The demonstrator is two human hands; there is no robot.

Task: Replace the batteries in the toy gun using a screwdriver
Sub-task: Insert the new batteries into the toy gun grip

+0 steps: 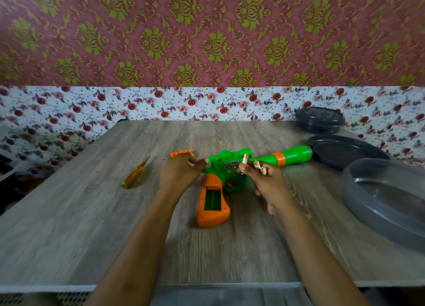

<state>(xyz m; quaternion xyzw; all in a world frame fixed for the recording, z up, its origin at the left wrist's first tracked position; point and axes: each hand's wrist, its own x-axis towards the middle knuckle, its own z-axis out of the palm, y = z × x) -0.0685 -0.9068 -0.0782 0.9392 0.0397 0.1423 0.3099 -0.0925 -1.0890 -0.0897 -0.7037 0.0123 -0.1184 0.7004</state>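
Fingers (248, 171) of right hand (269, 182) around batteries (245, 159), just beside toy gun (295, 154)

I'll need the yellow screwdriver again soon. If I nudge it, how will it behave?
The screwdriver looks slim with a rounded handle, so it would probably roll sideways on the flat table. Its translucent handle suggests plastic, so likely light and stiff to lift.

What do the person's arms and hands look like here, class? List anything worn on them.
The left forearm and right forearm are bare up to the bottom edge of the view: no sleeves show. The left hand and right hand wear no gloves. No watch, bracelet or ring is visible, though motion blur could hide small details.
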